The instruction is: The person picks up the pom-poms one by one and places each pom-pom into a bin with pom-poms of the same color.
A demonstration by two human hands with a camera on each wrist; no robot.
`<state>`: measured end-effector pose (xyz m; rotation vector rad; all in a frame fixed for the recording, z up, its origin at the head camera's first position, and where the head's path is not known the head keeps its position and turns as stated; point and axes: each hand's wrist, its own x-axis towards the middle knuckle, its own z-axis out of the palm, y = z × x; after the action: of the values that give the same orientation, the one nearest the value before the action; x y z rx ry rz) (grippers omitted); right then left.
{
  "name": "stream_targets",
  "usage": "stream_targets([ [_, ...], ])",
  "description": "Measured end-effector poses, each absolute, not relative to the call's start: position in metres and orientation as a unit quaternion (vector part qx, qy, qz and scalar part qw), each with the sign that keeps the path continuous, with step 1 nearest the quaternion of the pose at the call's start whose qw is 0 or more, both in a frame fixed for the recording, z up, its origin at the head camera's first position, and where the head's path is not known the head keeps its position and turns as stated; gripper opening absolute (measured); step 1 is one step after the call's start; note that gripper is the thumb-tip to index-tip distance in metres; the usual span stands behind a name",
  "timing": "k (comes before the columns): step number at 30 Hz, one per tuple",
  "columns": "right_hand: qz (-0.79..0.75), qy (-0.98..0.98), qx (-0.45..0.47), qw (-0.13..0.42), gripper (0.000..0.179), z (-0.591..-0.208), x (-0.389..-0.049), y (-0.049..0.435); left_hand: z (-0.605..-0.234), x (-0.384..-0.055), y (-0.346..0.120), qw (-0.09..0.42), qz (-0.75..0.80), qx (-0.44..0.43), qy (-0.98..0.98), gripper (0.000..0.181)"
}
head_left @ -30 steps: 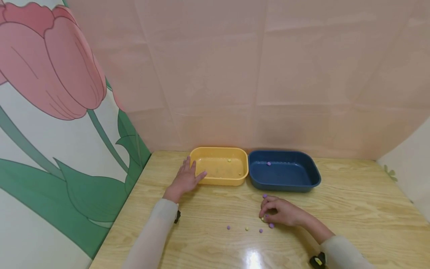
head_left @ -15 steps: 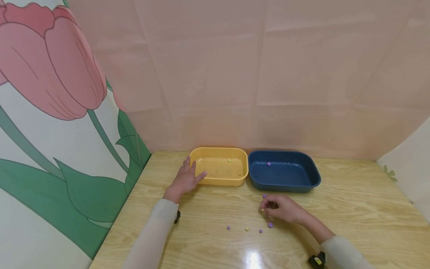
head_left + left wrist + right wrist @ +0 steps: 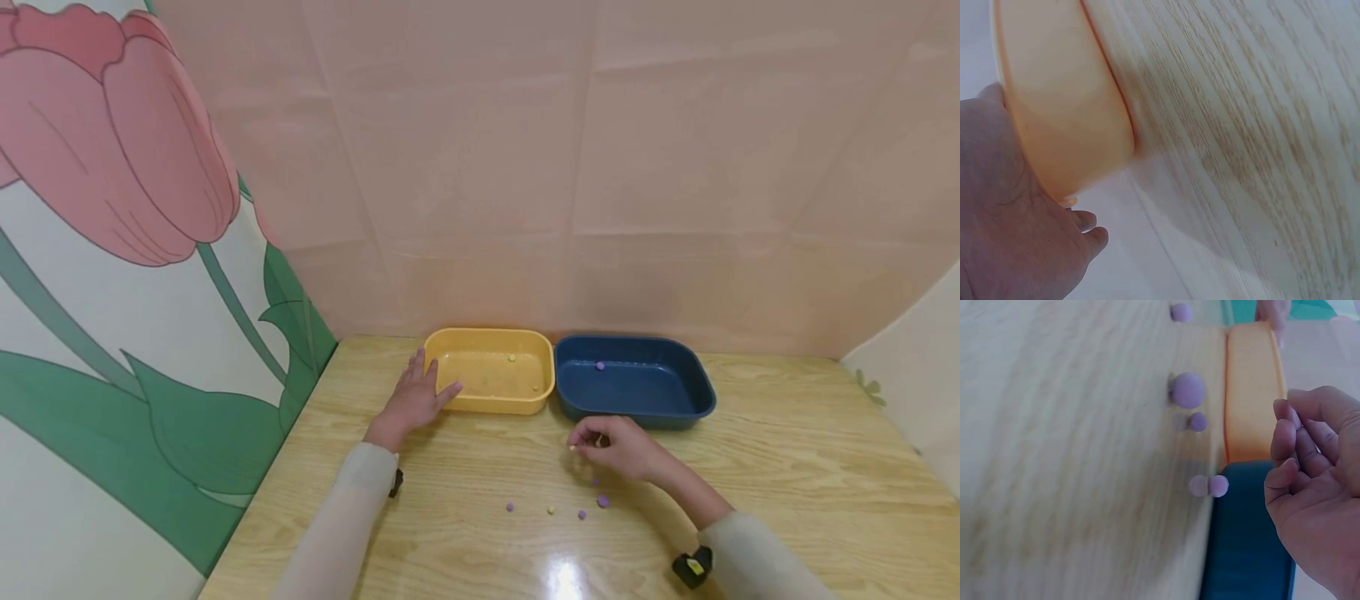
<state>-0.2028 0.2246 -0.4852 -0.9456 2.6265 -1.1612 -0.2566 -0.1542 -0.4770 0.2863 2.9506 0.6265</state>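
Thumb and index finger of my right hand (image 3: 618, 447) pinch a tiny yellow ball (image 3: 572, 448) above the table, just in front of the blue tray (image 3: 637, 414). In the right wrist view those fingertips hide the ball. My left hand (image 3: 412, 400) rests with spread fingers against the left end of the yellow tray (image 3: 491, 405), its thumb across the front rim. Two yellow balls lie inside that tray, one of them the ball (image 3: 512, 357) near its back. A purple ball (image 3: 600, 366) sits in the blue tray.
Several small purple balls and one yellow ball (image 3: 551, 510) lie on the wooden table (image 3: 450, 542). One purple ball (image 3: 1218, 485) sits close to the blue tray, hidden behind my right hand in the head view. A pink sheet (image 3: 480, 208) hangs behind the trays.
My right hand has lifted the yellow ball off the table and moved forward and slightly left, towards the trays. The left hand and both trays have stayed put.
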Motion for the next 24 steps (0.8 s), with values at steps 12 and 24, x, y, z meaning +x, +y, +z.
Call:
stream_targets([
  [12,-0.394,0.869,-0.292,0.060,0.008,-0.465,-0.213,0.210,-0.476,-0.255,-0.155,0.054,0.208,0.098,0.972,0.087],
  [24,-0.405,0.878,-0.249,0.056,0.005,-0.445,-0.224,0.203,-0.476,-0.255,-0.154,0.051,0.208,0.101,0.972,0.087],
])
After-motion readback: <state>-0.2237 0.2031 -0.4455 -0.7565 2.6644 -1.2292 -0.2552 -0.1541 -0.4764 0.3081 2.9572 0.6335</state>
